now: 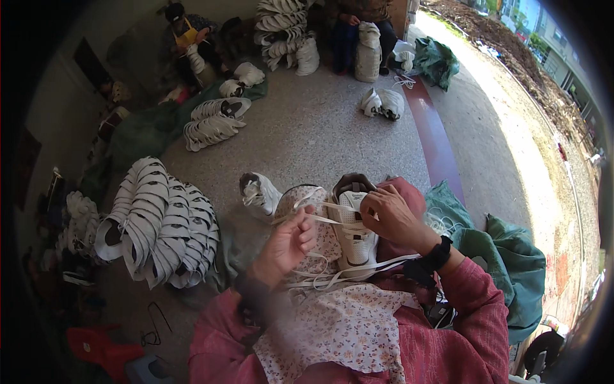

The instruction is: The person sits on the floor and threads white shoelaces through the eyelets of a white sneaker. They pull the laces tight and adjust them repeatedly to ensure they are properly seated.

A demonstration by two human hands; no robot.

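A white sneaker [357,251] with a dark collar lies across my lap, its heel end pointing away from me. Between the fingers of my left hand [286,244], left of the sneaker, a white shoelace [323,219] is pinched and pulled out sideways from the eyelets. My right hand [391,214] is closed at the sneaker's right eyelet edge, fingertips pinching where the lace runs; the exact grip is partly hidden. Loose lace ends trail over the floral apron [345,329] and around the toe.
Nested shoe uppers [160,224] are stacked at the left; another white shoe [259,193] rests beyond my left hand. Green sacks [502,269] lie at my right, a red stool [105,349] at lower left. Two people sit at the back near more stacked uppers [281,29].
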